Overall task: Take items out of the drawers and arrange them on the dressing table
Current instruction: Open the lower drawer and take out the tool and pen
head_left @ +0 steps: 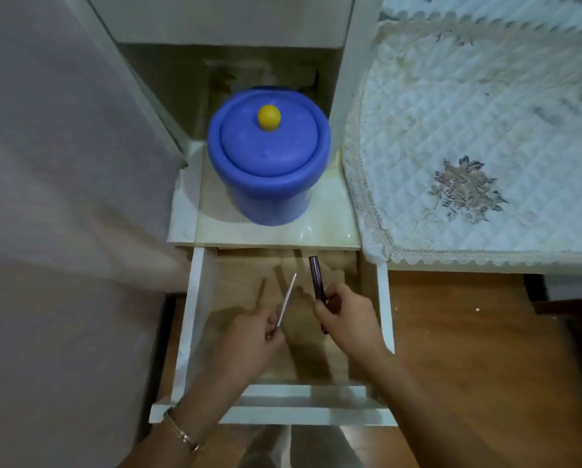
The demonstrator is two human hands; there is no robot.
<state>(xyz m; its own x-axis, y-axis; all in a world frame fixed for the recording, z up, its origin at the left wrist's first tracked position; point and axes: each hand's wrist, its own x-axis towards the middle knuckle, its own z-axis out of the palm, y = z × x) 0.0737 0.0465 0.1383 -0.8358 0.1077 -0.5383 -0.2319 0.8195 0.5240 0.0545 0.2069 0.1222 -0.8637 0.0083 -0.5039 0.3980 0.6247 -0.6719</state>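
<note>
A quilted floral cover (478,136) with a lace edge lies over the surface at the right. To its left is the narrow pale worktop (266,231), bounded by white side panels. A blue lidded container (267,157) stands upright on this worktop, its lid seated and topped by a yellow knob (268,117).

Directly below the worktop's front edge, the white drawer (195,298) is pulled out over a wooden floor (468,349); its wood-grain base is visible between the white walls.

Both hands are inside the drawer. The left hand (256,336) is closed around the lower end of a thin silver stick (288,298), which angles up and to the right, clear of the drawer base. The wrist carries a bangle (181,432). The right hand (345,319) is closed around the lower part of a dark purple tube (316,278), which points toward the worktop. The stick and the tube are near each other but not touching.
</note>
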